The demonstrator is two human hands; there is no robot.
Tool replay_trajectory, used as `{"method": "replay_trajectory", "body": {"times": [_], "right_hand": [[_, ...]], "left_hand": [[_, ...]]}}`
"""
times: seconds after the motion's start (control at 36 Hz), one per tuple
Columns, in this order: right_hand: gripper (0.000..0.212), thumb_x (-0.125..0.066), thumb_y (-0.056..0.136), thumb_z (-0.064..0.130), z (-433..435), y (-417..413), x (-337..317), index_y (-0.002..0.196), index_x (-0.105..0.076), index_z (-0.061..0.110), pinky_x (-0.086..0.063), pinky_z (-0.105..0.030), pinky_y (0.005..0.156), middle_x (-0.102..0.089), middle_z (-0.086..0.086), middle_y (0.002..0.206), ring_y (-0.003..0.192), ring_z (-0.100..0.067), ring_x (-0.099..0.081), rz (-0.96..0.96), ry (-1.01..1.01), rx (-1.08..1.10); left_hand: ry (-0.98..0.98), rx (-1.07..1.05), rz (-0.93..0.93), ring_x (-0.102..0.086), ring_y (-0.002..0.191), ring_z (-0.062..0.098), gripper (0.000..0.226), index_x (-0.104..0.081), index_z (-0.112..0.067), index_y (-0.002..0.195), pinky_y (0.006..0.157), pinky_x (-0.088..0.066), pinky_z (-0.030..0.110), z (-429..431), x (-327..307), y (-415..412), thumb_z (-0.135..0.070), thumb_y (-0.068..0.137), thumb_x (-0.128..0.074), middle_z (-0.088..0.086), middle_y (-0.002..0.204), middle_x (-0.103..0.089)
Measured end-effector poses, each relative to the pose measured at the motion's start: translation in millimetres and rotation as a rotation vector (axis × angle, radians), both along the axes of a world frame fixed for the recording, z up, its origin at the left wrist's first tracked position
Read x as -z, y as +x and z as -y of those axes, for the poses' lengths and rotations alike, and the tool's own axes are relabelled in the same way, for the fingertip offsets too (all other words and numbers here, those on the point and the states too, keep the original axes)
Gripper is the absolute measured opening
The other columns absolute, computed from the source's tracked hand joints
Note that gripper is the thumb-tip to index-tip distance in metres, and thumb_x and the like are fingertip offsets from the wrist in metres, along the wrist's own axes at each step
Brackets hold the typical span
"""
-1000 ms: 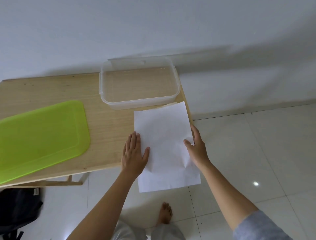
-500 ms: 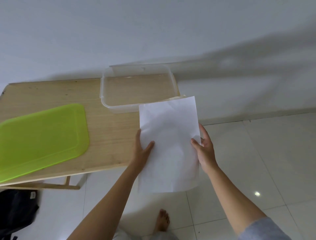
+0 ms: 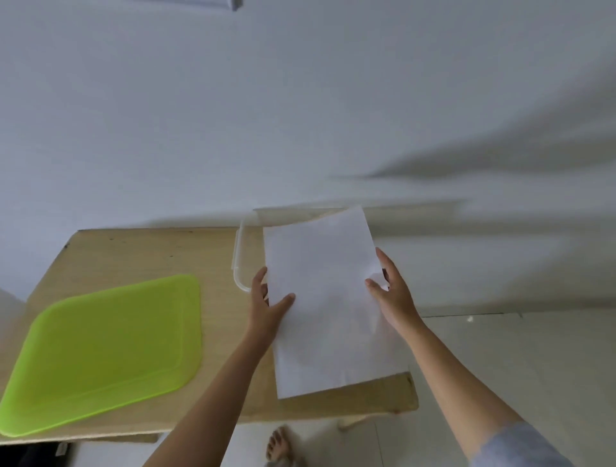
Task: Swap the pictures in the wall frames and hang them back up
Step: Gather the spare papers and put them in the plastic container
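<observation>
A white sheet of paper (image 3: 328, 300) is held upright-tilted above the right end of the wooden table (image 3: 140, 253). My left hand (image 3: 268, 301) grips its left edge with the thumb on the front. Its right edge is pinched by my right hand (image 3: 391, 290), and the paper creases there. A thin brownish backing edge shows behind the sheet's top. At the very top of the view, the grey corner of something mounted on the wall (image 3: 230, 4) pokes in; I cannot tell what it is.
A clear plastic container (image 3: 240, 266) stands at the table's back right, mostly hidden by the paper. A lime green lid (image 3: 106, 346) lies on the table's left half. White wall behind, tiled floor (image 3: 520, 360) to the right, my bare foot (image 3: 280, 445) below.
Both hands have lifted the paper off the table's right edge and raised it in front of the clear container. The view has tilted up toward the wall.
</observation>
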State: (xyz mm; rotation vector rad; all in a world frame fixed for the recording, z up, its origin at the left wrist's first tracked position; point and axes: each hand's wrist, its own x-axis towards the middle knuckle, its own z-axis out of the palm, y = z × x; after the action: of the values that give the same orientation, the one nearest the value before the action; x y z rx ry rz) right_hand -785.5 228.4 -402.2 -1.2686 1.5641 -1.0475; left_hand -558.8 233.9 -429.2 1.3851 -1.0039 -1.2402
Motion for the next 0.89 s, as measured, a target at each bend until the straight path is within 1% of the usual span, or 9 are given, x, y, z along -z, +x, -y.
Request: {"method": "replay_trajectory", "body": {"times": [0.08, 0.28, 0.39, 0.47, 0.61, 0.69, 0.78, 0.83, 0.89], "right_hand": [[0.058, -0.048, 0.091, 0.006, 35.9, 9.9, -9.5, 0.141, -0.03, 0.029, -0.026, -0.02, 0.1, -0.032, 0.012, 0.147, 0.136, -0.007, -0.027, -0.006, 0.01, -0.018], [0.06, -0.052, 0.09, 0.003, 84.6, 21.2, -10.8, 0.138, -0.036, 0.034, -0.024, -0.021, 0.101, -0.036, 0.02, 0.137, 0.127, 0.004, -0.028, 0.03, 0.077, -0.159], [0.061, -0.053, 0.089, 0.001, 103.4, 17.7, -6.9, 0.137, -0.037, 0.034, -0.024, -0.022, 0.106, -0.036, 0.024, 0.136, 0.128, 0.003, -0.027, 0.046, 0.069, -0.154], [0.061, -0.054, 0.088, -0.001, 116.5, 14.9, -3.4, 0.133, -0.042, 0.039, -0.027, -0.025, 0.108, -0.04, 0.026, 0.135, 0.129, 0.004, -0.03, 0.083, 0.083, -0.15], [0.062, -0.053, 0.086, -0.007, 134.2, 13.4, -1.6, 0.128, -0.048, 0.038, -0.039, -0.019, 0.099, -0.051, 0.022, 0.13, 0.125, 0.003, -0.042, 0.169, 0.142, -0.179], [0.062, -0.054, 0.083, -0.008, 144.3, 9.6, 2.2, 0.127, -0.053, 0.035, -0.037, -0.03, 0.106, -0.052, 0.016, 0.134, 0.127, -0.004, -0.045, 0.173, 0.176, -0.237], [0.062, -0.054, 0.082, -0.01, 154.2, 9.7, 0.8, 0.128, -0.052, 0.031, -0.04, -0.014, 0.097, -0.051, 0.017, 0.132, 0.118, 0.007, -0.047, 0.114, 0.203, -0.297], [0.061, -0.052, 0.083, -0.012, 161.5, 11.7, -2.6, 0.131, -0.05, 0.025, -0.041, -0.002, 0.079, -0.051, 0.014, 0.13, 0.103, 0.021, -0.048, 0.093, 0.217, -0.342], [0.06, -0.052, 0.083, -0.012, 169.0, 13.1, -3.5, 0.133, -0.049, 0.023, -0.041, 0.001, 0.075, -0.051, 0.012, 0.131, 0.101, 0.02, -0.051, 0.069, 0.227, -0.391]], "left_hand": [[0.013, 0.0, -0.034, -0.058, 0.093, 0.011, 0.077, -0.026, -0.019, 0.141, 0.068, -0.049, 0.019, 29.2, -4.5, 11.4, -0.004, 0.079, -0.069, 0.0, 0.107, -0.055], [0.075, -0.089, -0.207, -0.061, 0.105, 0.022, 0.078, -0.025, -0.025, 0.141, 0.078, -0.052, 0.036, 94.0, -5.5, 49.9, -0.008, 0.079, -0.07, 0.009, 0.123, -0.058], [0.107, -0.002, -0.265, -0.067, 0.09, 0.018, 0.067, -0.029, -0.025, 0.137, 0.069, -0.053, 0.032, 119.8, -11.3, 67.8, -0.005, 0.083, -0.064, 0.006, 0.109, -0.067], [0.112, 0.063, -0.259, -0.067, 0.088, 0.021, 0.068, -0.033, -0.025, 0.134, 0.072, -0.054, 0.033, 132.4, -14.5, 79.8, -0.01, 0.078, -0.069, 0.009, 0.109, -0.067], [0.153, 0.178, -0.207, -0.067, 0.085, 0.021, 0.063, -0.044, -0.028, 0.129, 0.075, -0.053, 0.032, 145.1, -14.9, 97.5, -0.02, 0.071, -0.069, 0.008, 0.098, -0.069], [0.186, 0.266, -0.161, -0.067, 0.081, 0.018, 0.056, -0.05, -0.031, 0.124, 0.069, -0.052, 0.027, 149.9, -15.6, 102.4, -0.02, 0.072, -0.068, 0.005, 0.095, -0.07], [0.211, 0.341, -0.098, -0.068, 0.084, 0.019, 0.065, -0.052, -0.03, 0.125, 0.064, -0.052, 0.025, 154.5, -19.0, 104.1, -0.025, 0.064, -0.076, 0.005, 0.099, -0.071], [0.229, 0.376, -0.067, -0.069, 0.09, 0.023, 0.069, -0.051, -0.032, 0.126, 0.07, -0.054, 0.029, 158.2, -21.1, 101.6, -0.025, 0.063, -0.078, 0.007, 0.102, -0.071], [0.24, 0.404, -0.008, -0.068, 0.094, 0.021, 0.063, -0.049, -0.035, 0.126, 0.078, -0.052, 0.033, 161.5, -22.6, 96.3, -0.019, 0.072, -0.077, 0.003, 0.104, -0.071]]}}
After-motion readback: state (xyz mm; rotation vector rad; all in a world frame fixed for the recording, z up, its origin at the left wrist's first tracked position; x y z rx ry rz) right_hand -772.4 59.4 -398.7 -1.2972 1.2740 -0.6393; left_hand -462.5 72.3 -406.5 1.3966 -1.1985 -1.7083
